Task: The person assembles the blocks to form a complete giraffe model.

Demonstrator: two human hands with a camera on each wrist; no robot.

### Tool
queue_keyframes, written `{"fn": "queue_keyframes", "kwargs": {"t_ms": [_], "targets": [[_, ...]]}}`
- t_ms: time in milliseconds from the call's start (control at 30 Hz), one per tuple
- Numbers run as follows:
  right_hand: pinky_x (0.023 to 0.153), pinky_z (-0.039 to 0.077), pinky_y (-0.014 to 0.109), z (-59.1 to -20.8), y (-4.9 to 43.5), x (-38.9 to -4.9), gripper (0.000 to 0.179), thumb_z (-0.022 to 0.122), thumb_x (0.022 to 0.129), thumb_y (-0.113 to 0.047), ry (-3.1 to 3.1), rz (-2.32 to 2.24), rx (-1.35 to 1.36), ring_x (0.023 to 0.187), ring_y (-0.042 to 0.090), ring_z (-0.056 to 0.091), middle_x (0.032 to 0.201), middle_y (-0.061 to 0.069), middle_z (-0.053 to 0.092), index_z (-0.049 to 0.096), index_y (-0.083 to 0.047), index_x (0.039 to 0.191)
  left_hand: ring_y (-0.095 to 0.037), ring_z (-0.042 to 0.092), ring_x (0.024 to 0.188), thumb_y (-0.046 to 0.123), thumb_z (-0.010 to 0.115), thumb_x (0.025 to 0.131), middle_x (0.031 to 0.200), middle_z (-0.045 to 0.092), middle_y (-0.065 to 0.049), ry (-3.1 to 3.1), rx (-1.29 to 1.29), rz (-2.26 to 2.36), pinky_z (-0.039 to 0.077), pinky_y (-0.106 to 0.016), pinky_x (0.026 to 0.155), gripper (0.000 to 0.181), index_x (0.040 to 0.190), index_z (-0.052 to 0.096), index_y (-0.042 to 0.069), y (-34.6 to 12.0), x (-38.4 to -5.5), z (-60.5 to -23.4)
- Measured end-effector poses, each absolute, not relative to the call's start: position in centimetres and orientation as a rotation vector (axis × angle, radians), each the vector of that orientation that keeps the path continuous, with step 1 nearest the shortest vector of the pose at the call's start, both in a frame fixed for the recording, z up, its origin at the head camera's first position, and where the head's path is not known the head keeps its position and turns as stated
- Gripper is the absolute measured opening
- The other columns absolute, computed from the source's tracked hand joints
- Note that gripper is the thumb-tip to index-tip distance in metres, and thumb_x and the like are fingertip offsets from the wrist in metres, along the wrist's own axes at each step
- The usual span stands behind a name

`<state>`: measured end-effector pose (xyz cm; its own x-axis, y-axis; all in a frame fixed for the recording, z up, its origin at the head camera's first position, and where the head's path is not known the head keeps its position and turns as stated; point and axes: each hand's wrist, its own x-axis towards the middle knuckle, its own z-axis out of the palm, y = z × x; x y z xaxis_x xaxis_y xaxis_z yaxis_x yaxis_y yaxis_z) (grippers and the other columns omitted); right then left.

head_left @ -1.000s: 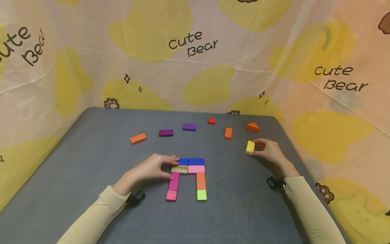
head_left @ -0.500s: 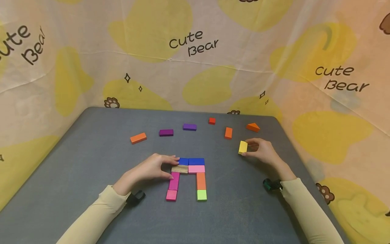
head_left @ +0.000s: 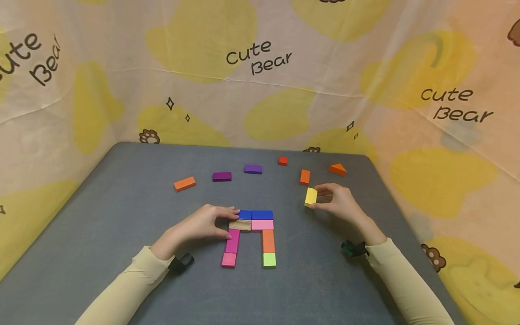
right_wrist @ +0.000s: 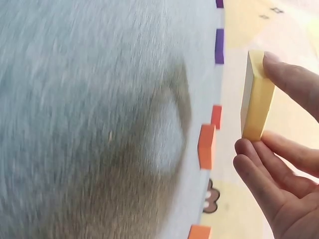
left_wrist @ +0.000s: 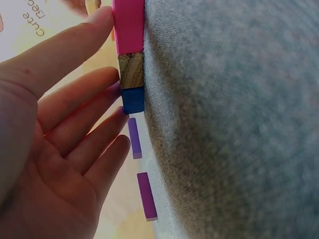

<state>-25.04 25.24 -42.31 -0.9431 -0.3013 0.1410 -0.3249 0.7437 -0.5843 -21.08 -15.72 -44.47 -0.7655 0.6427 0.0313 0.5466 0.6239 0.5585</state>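
Note:
My right hand (head_left: 341,203) pinches a yellow block (head_left: 311,197) by its two ends between thumb and fingertips. In the right wrist view that yellow block (right_wrist: 257,97) is lifted above the table. My left hand (head_left: 203,225) rests along the left side of a flat arch of blocks. Its thumb touches the magenta block (left_wrist: 130,25), while the fingertips lie at the wood-grain block (left_wrist: 131,70) and the blue block (left_wrist: 133,100). The arch also has a light pink block (head_left: 262,225), an orange right leg (head_left: 268,241), a lime green end (head_left: 269,260) and a pink end (head_left: 229,260).
Loose blocks lie across the back of the grey table (head_left: 142,203): an orange one (head_left: 184,183), a purple one (head_left: 222,177), a violet one (head_left: 253,169), a red cube (head_left: 283,161), an orange block (head_left: 305,177) and an orange triangle (head_left: 338,169). A printed curtain (head_left: 276,113) surrounds the table.
My right hand has carried the yellow block leftward, from below the orange triangle to just in front of the orange block. My left hand and the arch have stayed put.

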Motion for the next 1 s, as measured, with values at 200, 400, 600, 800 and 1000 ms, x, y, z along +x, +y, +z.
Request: {"fn": "queue_keyframes", "kwargs": {"t_ms": [200,400,600,800,1000], "targets": [[0.084,0.055,0.038,-42.5,23.7,-24.7,0.06,0.084,0.069,-0.034,-2.877,0.99,0.567,0.097,0.022,0.066,0.111,0.008,0.064,0.064,-0.007,0.118,-0.015,0.047,0.131,0.031,0.08,0.074,0.135,0.056,0.002,2.675,0.987,0.832,0.04,-0.043,0.105,0.053,0.122,0.066,0.016,-15.8,-21.1,-44.5],[0.082,0.056,0.037,-42.7,22.4,-24.4,0.06,0.086,0.067,-0.031,-2.848,0.969,0.641,0.092,0.02,0.066,0.103,0.007,0.063,0.065,-0.006,0.117,-0.017,0.047,0.131,0.032,0.08,0.075,0.136,0.055,0.001,2.664,0.973,0.833,0.04,-0.045,0.105,0.053,0.123,0.065,0.016,-15.7,-21.0,-44.3],[0.08,0.056,0.037,-43.0,21.4,-24.1,0.062,0.086,0.067,-0.033,-2.854,0.956,0.684,0.091,0.021,0.065,0.1,0.006,0.061,0.065,-0.007,0.119,-0.017,0.047,0.131,0.032,0.08,0.075,0.136,0.055,0.001,2.662,0.971,0.826,0.039,-0.046,0.106,0.053,0.123,0.065,0.016,-15.7,-21.0,-44.2],[0.079,0.056,0.034,-43.5,20.6,-23.8,0.063,0.085,0.067,-0.038,-2.878,0.984,0.704,0.091,0.017,0.063,0.101,0.004,0.062,0.065,-0.008,0.117,-0.017,0.047,0.131,0.033,0.08,0.075,0.136,0.056,0.001,2.668,0.985,0.819,0.039,-0.046,0.105,0.053,0.123,0.065,0.016,-15.7,-21.1,-44.3],[0.079,0.056,0.032,-43.7,19.8,-23.5,0.061,0.085,0.066,-0.041,-2.899,0.993,0.721,0.09,0.015,0.063,0.103,0.004,0.062,0.065,-0.008,0.114,-0.017,0.048,0.131,0.034,0.079,0.075,0.136,0.055,0.0,2.678,0.991,0.81,0.037,-0.049,0.106,0.053,0.123,0.065,0.017,-15.7,-21.2,-44.5]]}}
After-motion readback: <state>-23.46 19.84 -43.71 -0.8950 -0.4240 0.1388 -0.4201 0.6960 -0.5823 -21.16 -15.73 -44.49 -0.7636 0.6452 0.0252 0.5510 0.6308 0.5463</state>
